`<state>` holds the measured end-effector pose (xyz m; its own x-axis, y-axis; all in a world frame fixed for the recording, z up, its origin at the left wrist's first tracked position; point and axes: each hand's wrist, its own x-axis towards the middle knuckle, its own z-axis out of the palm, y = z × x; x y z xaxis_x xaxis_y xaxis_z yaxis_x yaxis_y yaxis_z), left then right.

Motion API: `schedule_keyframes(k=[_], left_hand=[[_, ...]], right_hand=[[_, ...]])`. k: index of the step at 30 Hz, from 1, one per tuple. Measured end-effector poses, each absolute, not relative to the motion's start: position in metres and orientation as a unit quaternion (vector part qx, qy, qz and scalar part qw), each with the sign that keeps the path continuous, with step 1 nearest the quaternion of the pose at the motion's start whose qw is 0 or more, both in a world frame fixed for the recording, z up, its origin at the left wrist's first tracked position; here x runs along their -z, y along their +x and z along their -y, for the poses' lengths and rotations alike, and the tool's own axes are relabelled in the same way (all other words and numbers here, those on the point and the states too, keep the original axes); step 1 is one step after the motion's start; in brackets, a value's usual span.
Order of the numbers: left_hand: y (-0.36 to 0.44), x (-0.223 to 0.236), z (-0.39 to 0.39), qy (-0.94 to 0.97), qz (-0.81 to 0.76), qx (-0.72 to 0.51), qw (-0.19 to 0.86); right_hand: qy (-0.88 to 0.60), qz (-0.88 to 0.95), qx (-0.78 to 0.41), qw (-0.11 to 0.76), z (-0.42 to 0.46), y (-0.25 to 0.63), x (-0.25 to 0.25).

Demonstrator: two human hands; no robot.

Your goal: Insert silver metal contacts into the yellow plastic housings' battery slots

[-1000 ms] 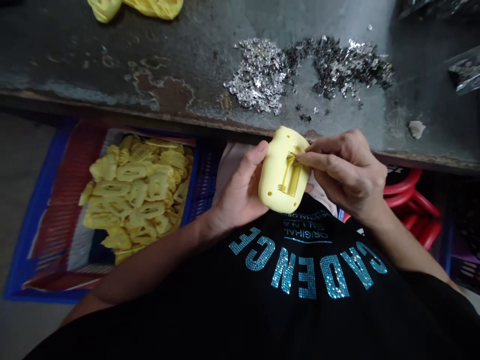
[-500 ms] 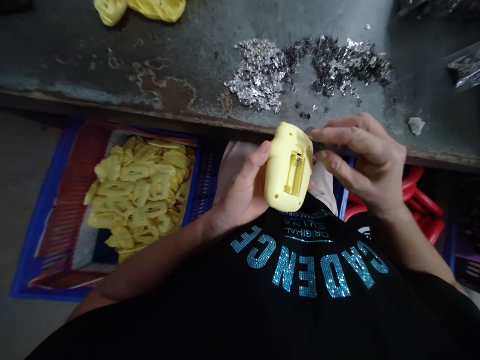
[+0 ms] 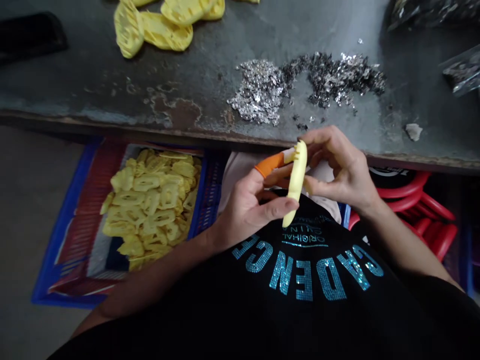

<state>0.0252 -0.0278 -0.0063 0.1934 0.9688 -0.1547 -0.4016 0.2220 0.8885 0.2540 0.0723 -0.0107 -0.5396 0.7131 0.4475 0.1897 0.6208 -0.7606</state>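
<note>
In the head view, my left hand (image 3: 253,202) grips a yellow plastic casing half (image 3: 296,182), turned edge-on with its long side nearly upright. The thumb presses its near face, and an orange finger cot (image 3: 269,165) covers part of the index finger. My right hand (image 3: 341,167) is curled against the casing's right side, fingertips at the top edge and thumb lower down. Whether a small part sits under those fingertips is hidden. Just beyond, on the worn metal bench, lie a pile of small silvery metal pieces (image 3: 258,92) and a darker pile (image 3: 337,80).
A blue crate (image 3: 71,215) with many yellow plastic parts (image 3: 150,195) stands below the bench edge (image 3: 150,131) at left. More yellow casings (image 3: 167,32) lie at the back. Clear bags of metal parts (image 3: 465,70) lie far right, above red ring-shaped items (image 3: 405,190).
The casing has turned from showing its battery-compartment side to edge-on. My right hand has moved left onto it. The view has shifted, showing more yellow casings at the back.
</note>
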Motion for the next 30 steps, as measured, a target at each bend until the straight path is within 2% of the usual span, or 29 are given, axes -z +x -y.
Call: schedule_keyframes(k=[3, 7, 12, 16, 19, 21, 25, 26, 28, 30], left_hand=[[0.013, 0.01, 0.03, 0.384, -0.411, -0.456, 0.69], [0.008, 0.016, 0.027, 0.41, -0.434, -0.425, 0.68], [0.003, 0.02, 0.016, 0.428, -0.428, -0.45, 0.657], [-0.013, 0.023, 0.01, 0.46, -0.452, -0.498, 0.58], [-0.027, 0.033, 0.007, 0.399, -0.493, -0.545, 0.548], [-0.037, 0.045, 0.008, 0.336, -0.517, -0.576, 0.537], [-0.075, 0.068, 0.026, 0.254, -0.561, -0.624, 0.481], [-0.09, 0.074, 0.035, 0.224, -0.582, -0.639, 0.449], [-0.125, 0.088, 0.056, 0.149, -0.647, -0.672, 0.328], [-0.161, 0.106, 0.08, 0.108, -0.686, -0.673, 0.256]], right_hand=[[-0.293, 0.793, -0.291, 0.447, -0.065, 0.252, 0.022], [-0.298, 0.796, -0.226, 0.475, -0.065, 0.248, 0.024], [-0.29, 0.812, -0.213, 0.461, -0.082, 0.24, 0.017], [-0.271, 0.828, -0.212, 0.443, -0.098, 0.219, 0.004], [-0.237, 0.847, -0.22, 0.423, -0.109, 0.195, -0.007], [-0.206, 0.865, -0.242, 0.387, -0.123, 0.177, -0.013], [-0.135, 0.903, -0.316, 0.258, -0.199, 0.143, -0.027], [-0.168, 0.91, -0.296, 0.237, -0.23, 0.136, -0.03], [-0.333, 0.904, -0.194, 0.185, -0.296, 0.121, -0.036], [-0.45, 0.877, -0.116, 0.12, -0.359, 0.105, -0.038]])
